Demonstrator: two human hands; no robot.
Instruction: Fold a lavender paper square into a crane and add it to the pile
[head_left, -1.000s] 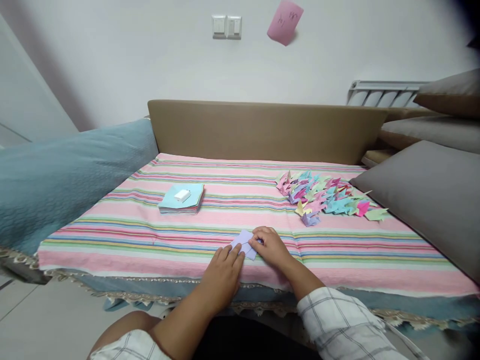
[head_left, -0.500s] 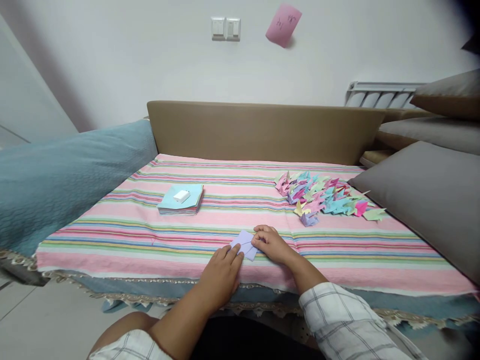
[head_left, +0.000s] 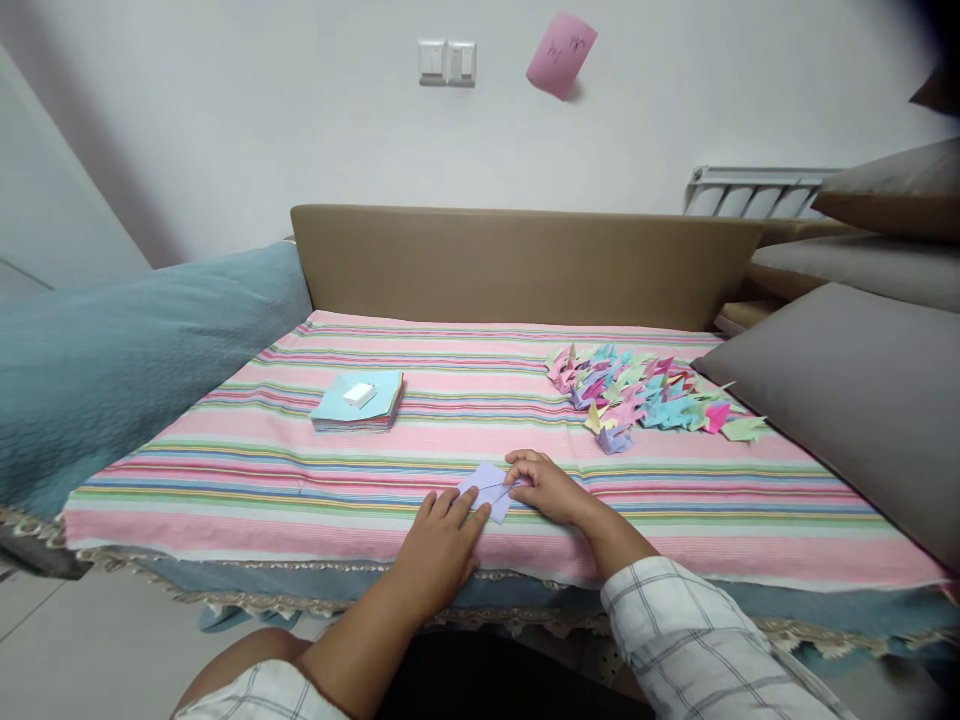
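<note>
A folded lilac sheet of origami paper (head_left: 489,482) lies on the striped cloth in front of me, with a crease line across it. My left hand (head_left: 441,542) rests on its lower left part, fingers stretched out and pressing it down from above. On the opposite side, my right hand (head_left: 546,488) pinches the paper's right corner between thumb and fingers. That corner is partly hidden by the fingers. Beyond my right hand sits a heap of folded paper cranes (head_left: 645,395) in pink, blue, green, yellow and purple.
A stack of coloured paper (head_left: 352,410) stands at the left, with a small white block (head_left: 358,395) on top. The striped cloth (head_left: 225,490) covers the sofa seat. Grey cushions (head_left: 847,370) border the right side, a blue-covered armrest (head_left: 165,330) the left.
The right fingers have shifted slightly at the paper's right corner. My left hand stays on the sheet with its fingers a little more spread. The whole view has moved slightly.
</note>
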